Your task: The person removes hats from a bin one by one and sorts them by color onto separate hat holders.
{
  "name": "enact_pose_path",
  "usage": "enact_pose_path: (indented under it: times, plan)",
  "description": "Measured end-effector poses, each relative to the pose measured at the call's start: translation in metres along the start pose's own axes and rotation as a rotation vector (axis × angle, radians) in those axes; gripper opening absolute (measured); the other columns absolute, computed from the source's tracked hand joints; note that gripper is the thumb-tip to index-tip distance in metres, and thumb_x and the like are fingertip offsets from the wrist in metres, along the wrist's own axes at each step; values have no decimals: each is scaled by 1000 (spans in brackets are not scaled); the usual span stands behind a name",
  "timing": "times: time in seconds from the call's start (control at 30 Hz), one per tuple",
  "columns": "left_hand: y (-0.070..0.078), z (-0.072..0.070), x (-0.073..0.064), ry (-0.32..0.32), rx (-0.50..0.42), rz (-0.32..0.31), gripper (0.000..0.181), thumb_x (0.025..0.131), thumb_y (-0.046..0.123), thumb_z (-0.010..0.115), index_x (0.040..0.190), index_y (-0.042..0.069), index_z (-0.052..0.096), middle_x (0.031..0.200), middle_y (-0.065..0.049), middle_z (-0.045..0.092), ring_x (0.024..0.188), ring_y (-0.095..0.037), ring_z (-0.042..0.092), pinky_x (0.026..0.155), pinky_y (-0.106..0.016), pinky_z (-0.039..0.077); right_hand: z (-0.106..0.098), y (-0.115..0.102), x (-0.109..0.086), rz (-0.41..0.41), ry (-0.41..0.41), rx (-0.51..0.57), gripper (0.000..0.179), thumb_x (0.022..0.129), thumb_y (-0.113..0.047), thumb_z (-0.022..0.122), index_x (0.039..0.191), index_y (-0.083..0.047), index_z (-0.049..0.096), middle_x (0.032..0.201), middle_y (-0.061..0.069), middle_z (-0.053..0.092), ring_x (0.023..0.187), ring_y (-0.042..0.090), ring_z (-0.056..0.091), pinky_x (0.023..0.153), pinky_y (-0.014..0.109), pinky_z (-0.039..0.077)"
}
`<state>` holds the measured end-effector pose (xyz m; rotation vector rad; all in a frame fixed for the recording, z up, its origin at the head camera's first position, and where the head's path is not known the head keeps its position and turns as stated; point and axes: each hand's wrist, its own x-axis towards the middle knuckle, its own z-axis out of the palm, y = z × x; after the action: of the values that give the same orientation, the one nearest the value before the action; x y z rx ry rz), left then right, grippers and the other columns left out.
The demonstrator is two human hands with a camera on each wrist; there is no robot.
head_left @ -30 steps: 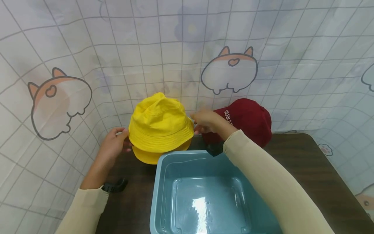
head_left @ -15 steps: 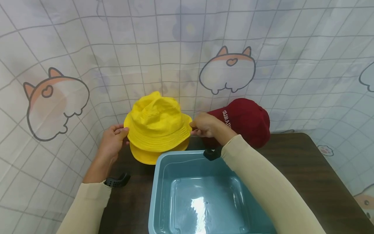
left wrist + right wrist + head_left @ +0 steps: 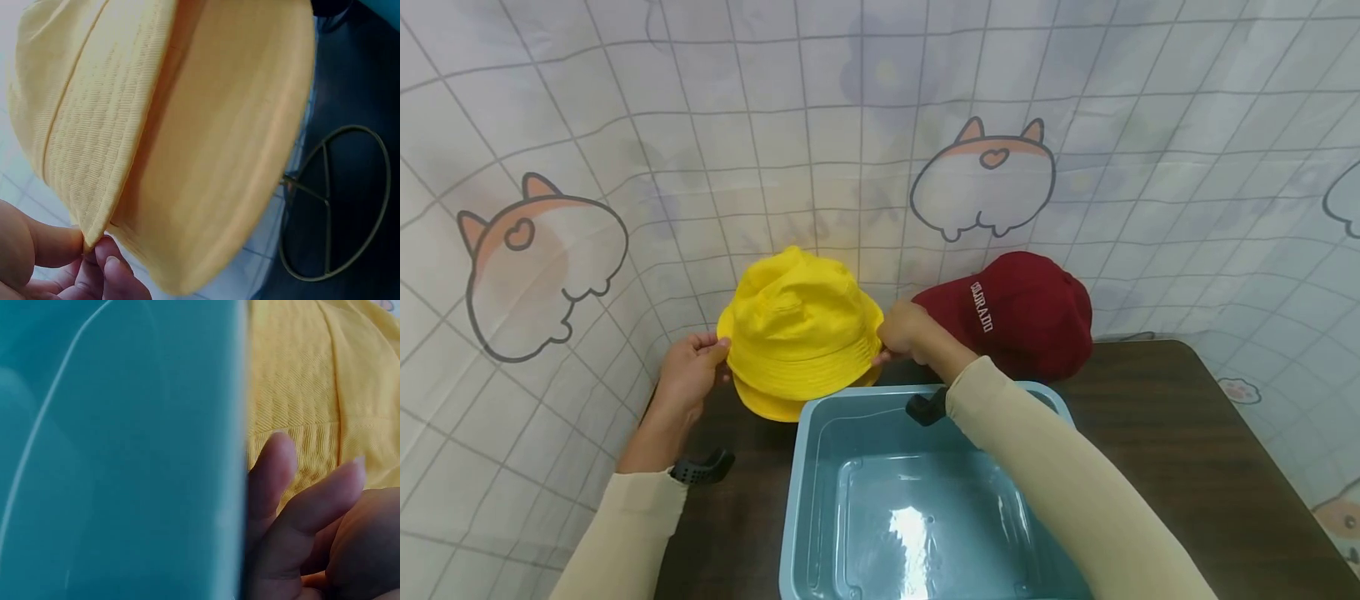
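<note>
A yellow bucket hat point(image 3: 797, 317) sits over a second yellow hat point(image 3: 767, 406), whose brim shows below it. At the left edge, my left hand point(image 3: 688, 375) pinches the upper hat's brim between thumb and fingers; the left wrist view shows this pinch point(image 3: 94, 250) close up. My right hand point(image 3: 917, 333) grips the brim on the opposite side, its fingers curled at the edge. In the right wrist view, the fingers point(image 3: 275, 469) lie against the yellow cloth, and the exact grip is partly hidden.
A dark red cap point(image 3: 1030, 317) lettered COLORADO stands right of my right hand. In front is a blue plastic basin point(image 3: 796, 500), with my right forearm across it. A wire ring point(image 3: 387, 187) shows beside the hats in the left wrist view. The brown table point(image 3: 1165, 417) meets a curtain behind.
My right hand has moved left and grasped the brim. The upper yellow hat was lifted and spread slightly, then lowered onto the hat beneath. My left hand has taken hold of its left edge.
</note>
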<state>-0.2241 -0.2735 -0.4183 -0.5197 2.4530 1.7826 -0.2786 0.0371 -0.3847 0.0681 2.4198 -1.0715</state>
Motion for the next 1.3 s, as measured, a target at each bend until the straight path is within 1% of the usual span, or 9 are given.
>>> enact_pose_path:
  times: [0.17, 0.37, 0.6, 0.67, 0.77, 0.9, 0.97, 1.17, 1.3]
  plan:
    - [-11, 4, 8, 21, 51, 42, 41, 109, 27, 49, 136, -4, 47, 107, -4, 60, 83, -11, 57, 67, -21, 54, 8, -3, 5, 32, 29, -122, 19, 100, -13, 58, 98, 3, 66, 74, 7, 55, 57, 19, 57, 74, 33, 61]
    - [-25, 9, 15, 22, 102, 83, 41, 110, 28, 47, 134, -5, 48, 118, -14, 61, 86, -11, 58, 69, -18, 54, 15, 0, 9, 38, 24, -86, 13, 98, -9, 61, 99, 3, 66, 76, 7, 56, 57, 20, 61, 78, 35, 62]
    - [-26, 13, 5, 15, 69, -2, 52, 108, 42, 46, 139, 0, 47, 109, -7, 61, 84, -12, 59, 74, -28, 57, 7, 7, -1, -10, -43, 16, 25, 100, -16, 60, 117, 2, 61, 89, 11, 58, 63, 21, 61, 69, 28, 60]
    - [-26, 11, -3, -15, 77, -41, 58, 107, 49, 46, 140, 1, 47, 108, -6, 61, 85, -13, 61, 75, -30, 57, 2, 8, -7, -10, -115, 122, 28, 101, -18, 61, 121, 2, 59, 92, 13, 62, 66, 22, 68, 77, 32, 61]
    - [-28, 6, -16, -102, 92, -63, 68, 102, 59, 49, 138, 2, 50, 105, -2, 64, 87, -15, 63, 74, -28, 56, -4, 7, -17, 11, -236, 274, 27, 100, -13, 62, 122, 3, 58, 95, 17, 67, 64, 20, 72, 73, 30, 61]
    - [-30, 0, -31, -250, 54, -40, 66, 99, 55, 61, 137, 2, 53, 98, 7, 70, 87, -12, 63, 73, -26, 54, -7, 3, -27, 40, -338, 355, 35, 94, -4, 67, 125, -1, 53, 92, 14, 66, 57, 14, 67, 57, 19, 55]
    - [-30, 0, -34, -289, 18, -27, 60, 99, 47, 65, 136, 1, 53, 95, 9, 70, 86, -10, 62, 74, -26, 54, -7, 3, -30, 41, -360, 378, 46, 93, -6, 70, 132, -7, 46, 90, 11, 63, 57, 14, 66, 58, 18, 55]
    - [-27, 3, -34, -213, -82, -28, 45, 100, 35, 68, 127, 1, 54, 87, 8, 63, 82, -11, 57, 72, -24, 54, -2, 2, -29, 1, -265, 329, 87, 93, -8, 74, 159, -17, 18, 79, 8, 61, 52, 13, 57, 56, 18, 53]
    - [-30, 6, -33, -177, -55, -37, 39, 100, 32, 67, 122, 2, 55, 85, 7, 62, 80, -12, 56, 71, -26, 53, 5, 1, -26, -16, -192, 223, 93, 92, -7, 75, 161, -17, 14, 85, 11, 59, 51, 13, 53, 54, 18, 51]
